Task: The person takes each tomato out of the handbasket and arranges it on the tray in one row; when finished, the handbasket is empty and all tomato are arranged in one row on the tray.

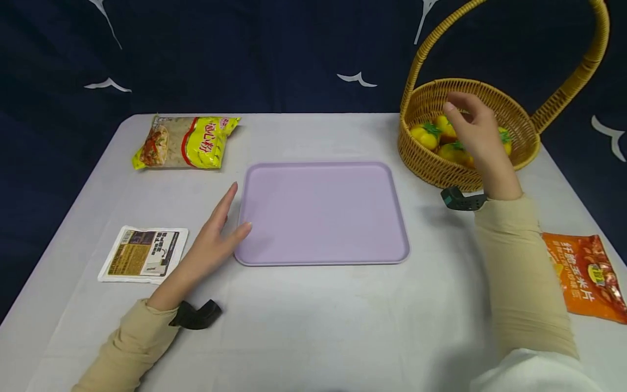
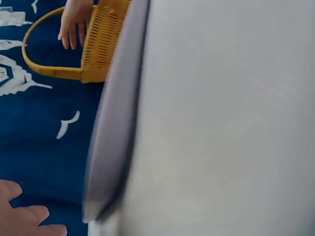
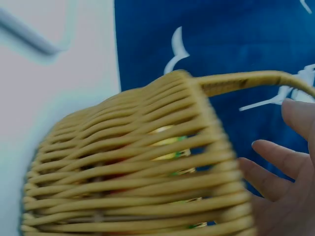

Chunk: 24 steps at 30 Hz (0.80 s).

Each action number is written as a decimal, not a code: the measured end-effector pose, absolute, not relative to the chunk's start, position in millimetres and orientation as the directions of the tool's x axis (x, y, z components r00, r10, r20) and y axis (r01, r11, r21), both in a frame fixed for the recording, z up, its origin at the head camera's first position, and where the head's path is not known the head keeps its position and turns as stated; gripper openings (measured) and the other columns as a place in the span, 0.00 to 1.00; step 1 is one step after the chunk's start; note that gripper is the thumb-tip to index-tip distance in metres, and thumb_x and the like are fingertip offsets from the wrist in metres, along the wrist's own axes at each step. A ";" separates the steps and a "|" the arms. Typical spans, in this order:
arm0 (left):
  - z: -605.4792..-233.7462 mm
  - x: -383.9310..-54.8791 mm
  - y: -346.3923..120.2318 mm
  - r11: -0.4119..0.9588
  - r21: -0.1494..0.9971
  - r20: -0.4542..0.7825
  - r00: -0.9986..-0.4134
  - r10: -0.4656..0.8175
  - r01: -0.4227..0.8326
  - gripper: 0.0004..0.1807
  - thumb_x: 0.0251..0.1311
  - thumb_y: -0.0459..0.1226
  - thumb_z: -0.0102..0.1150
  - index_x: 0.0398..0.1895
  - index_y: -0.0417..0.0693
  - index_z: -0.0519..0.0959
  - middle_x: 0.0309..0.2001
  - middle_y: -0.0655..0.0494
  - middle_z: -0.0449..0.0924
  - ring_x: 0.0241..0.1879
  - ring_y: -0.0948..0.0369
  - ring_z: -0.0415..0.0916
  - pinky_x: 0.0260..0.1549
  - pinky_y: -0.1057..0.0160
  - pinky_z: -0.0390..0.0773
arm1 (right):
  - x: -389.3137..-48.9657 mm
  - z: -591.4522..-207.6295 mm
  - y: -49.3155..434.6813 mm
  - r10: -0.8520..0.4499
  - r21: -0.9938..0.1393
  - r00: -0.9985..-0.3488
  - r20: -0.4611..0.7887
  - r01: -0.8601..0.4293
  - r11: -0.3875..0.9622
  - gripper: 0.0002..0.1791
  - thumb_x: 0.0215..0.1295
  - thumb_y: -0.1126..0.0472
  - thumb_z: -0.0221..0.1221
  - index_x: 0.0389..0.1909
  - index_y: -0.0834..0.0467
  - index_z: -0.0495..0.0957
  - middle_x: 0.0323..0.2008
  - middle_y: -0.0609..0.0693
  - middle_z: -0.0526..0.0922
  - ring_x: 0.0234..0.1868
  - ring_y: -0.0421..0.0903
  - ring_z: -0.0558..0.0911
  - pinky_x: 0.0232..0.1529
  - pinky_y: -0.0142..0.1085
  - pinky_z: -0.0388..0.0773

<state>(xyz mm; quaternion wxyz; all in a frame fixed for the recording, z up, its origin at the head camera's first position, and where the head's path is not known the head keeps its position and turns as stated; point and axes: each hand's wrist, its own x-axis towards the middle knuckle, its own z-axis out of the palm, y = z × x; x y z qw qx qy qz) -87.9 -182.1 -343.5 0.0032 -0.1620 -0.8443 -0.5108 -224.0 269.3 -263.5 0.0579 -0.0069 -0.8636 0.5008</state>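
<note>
On my side of the bench (image 1: 323,326), an orange packet (image 1: 585,275) lies at the right edge and a white packet (image 1: 144,255) at left, likely kept aside to leave the middle accessible. Just beside the white one is my left hand (image 1: 208,247), fingers straight, grasping nothing; I can't tell whether its thumb touches the tray (image 1: 323,215). That lies flat, long axis left to right — probably central so both hands reach it. Farther off, at right, stands the wicker basket (image 1: 423,163), upright, its oval mouth longest from left to right, the handle (image 1: 425,49) arching across the same way. My right hand (image 1: 475,128) hangs over it, loosely bent and empty — presumably raised to clear the rim. Yellow tomatoes (image 1: 425,136) sit inside. A yellow bag (image 1: 183,142) lies far left, roughly crosswise.
</note>
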 end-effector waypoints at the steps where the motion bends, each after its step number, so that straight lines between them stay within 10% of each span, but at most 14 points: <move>1: -347.3 -86.9 -182.3 0.428 0.864 0.154 -0.950 0.273 0.263 0.42 0.63 0.36 0.56 0.75 0.50 0.44 0.73 0.54 0.41 0.70 0.56 0.38 0.63 0.46 0.47 | -225.4 -266.5 269.4 0.065 -0.864 -0.995 0.075 -0.033 0.502 0.31 0.69 0.44 0.46 0.70 0.50 0.58 0.68 0.49 0.59 0.64 0.45 0.61 0.63 0.40 0.56; 24: -371.4 -79.4 -185.0 0.619 0.715 0.044 -0.905 0.423 0.325 0.68 0.39 0.44 0.77 0.74 0.44 0.34 0.73 0.43 0.29 0.70 0.47 0.32 0.61 0.40 0.45 | -249.5 -278.6 272.0 -0.126 -0.497 -0.967 -0.223 0.001 0.868 0.43 0.67 0.40 0.47 0.71 0.65 0.46 0.65 0.73 0.54 0.63 0.70 0.55 0.61 0.61 0.48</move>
